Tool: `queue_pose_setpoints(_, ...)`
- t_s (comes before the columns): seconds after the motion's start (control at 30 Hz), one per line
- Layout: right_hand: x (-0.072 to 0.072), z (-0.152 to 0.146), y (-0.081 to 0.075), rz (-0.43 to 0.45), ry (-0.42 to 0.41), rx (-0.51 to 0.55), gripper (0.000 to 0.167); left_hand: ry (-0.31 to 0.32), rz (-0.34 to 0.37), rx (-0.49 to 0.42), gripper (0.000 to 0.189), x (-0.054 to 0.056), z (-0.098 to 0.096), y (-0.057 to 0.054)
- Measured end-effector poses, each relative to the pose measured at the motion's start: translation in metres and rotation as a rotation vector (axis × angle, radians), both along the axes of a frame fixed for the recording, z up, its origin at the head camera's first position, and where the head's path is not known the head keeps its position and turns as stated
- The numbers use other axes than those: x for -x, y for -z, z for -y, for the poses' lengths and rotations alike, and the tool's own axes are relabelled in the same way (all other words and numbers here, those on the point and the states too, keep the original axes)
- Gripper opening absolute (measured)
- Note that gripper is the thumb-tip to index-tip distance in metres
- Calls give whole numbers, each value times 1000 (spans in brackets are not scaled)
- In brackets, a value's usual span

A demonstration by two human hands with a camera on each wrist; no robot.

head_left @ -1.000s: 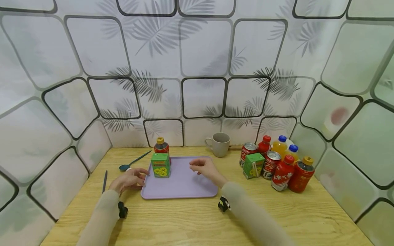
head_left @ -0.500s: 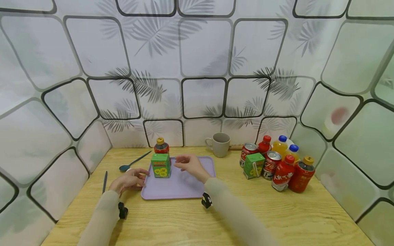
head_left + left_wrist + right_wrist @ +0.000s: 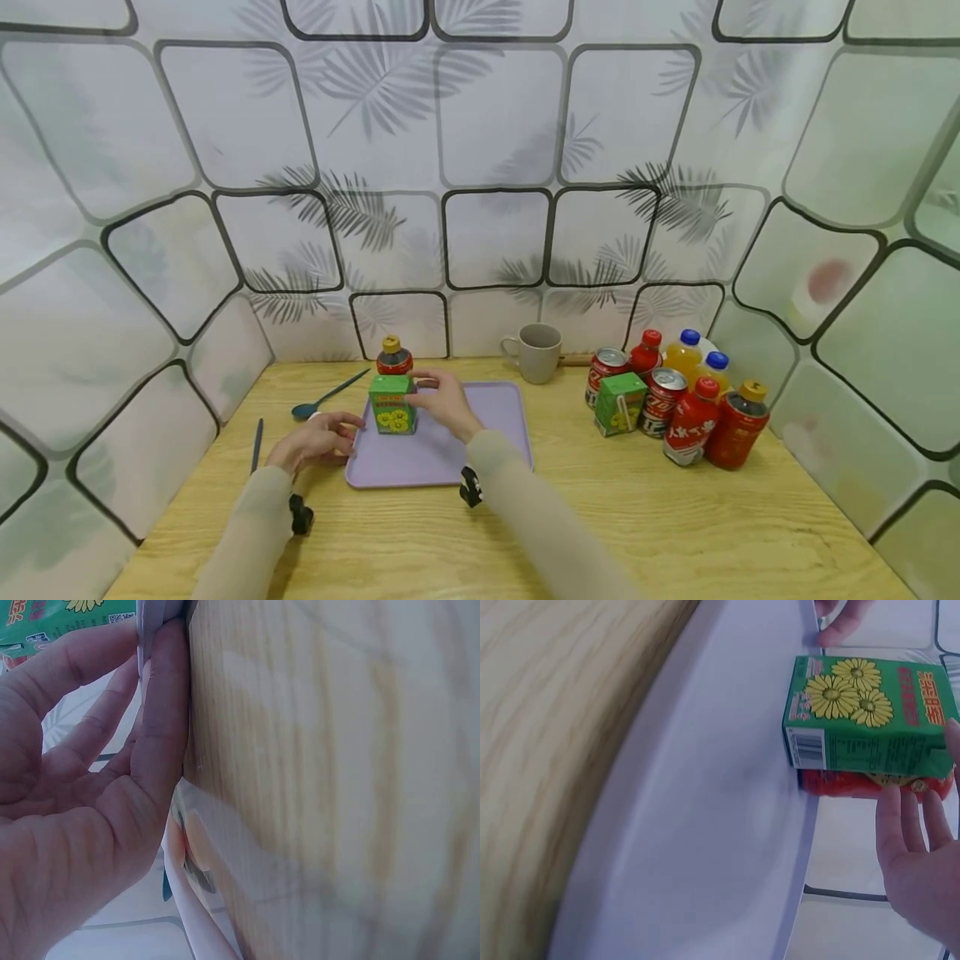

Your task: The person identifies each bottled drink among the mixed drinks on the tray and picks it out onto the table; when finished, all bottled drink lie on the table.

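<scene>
On the lilac tray (image 3: 405, 469) stands a green drink carton (image 3: 393, 407) printed with yellow flowers, near the tray's left end. A dark bottle with a gold cap (image 3: 393, 361) is right behind it. My left hand (image 3: 321, 438) pinches the tray's left rim; the left wrist view shows the rim (image 3: 155, 619) between the fingers. My right hand (image 3: 444, 402) is at the carton's right side, thumb near its top front edge. Its fingers (image 3: 891, 825) extend loosely beside the carton and over the bottle in the right wrist view, not curled round either.
A grey mug (image 3: 537, 353) stands behind the tray. Cans, bottles and another green carton (image 3: 619, 404) cluster at the right. A teal spoon (image 3: 306, 410) and a dark thin utensil (image 3: 257, 446) lie to the left. Patterned curtain walls (image 3: 495, 233) enclose the table.
My right hand has moved left across the tray up to the carton's right side. The left hand stays at the tray's rim, and the carton has not moved.
</scene>
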State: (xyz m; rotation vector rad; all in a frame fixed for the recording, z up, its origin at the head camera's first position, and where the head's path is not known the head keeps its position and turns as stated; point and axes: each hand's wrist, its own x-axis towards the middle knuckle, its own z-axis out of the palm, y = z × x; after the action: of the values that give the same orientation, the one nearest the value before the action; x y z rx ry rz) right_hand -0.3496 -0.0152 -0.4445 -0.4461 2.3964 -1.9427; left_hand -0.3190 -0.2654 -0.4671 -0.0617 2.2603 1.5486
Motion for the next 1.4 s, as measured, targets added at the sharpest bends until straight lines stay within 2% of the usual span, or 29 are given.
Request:
queue_pose_setpoints(0.2, -5, 12, 1, -28, 20, 6, 37, 2, -1, -6, 54, 1, 2, -1)
queue_pose_setpoints(0.4, -9, 13, 1, -13, 88, -22, 33, 21, -5, 0, 54, -1, 1, -2)
queue_pose_setpoints(0.53, -9, 8, 2, -8, 85, -28, 34, 11, -2, 0, 54, -1, 1, -1)
queue_pose_setpoints(0.83, -9, -3, 8, -91, 90, -65, 36, -3, 1, -1, 54, -1, -1, -1)
queue_pose_setpoints(1.17, -15, -18, 2, -85, 87, -21, 38, 2, 3, -7, 54, -1, 0, -2)
queue_pose_setpoints(1.4, -12, -33, 3, -91, 81, 23, 36, 8, 8, -3, 54, 0, -1, -2)
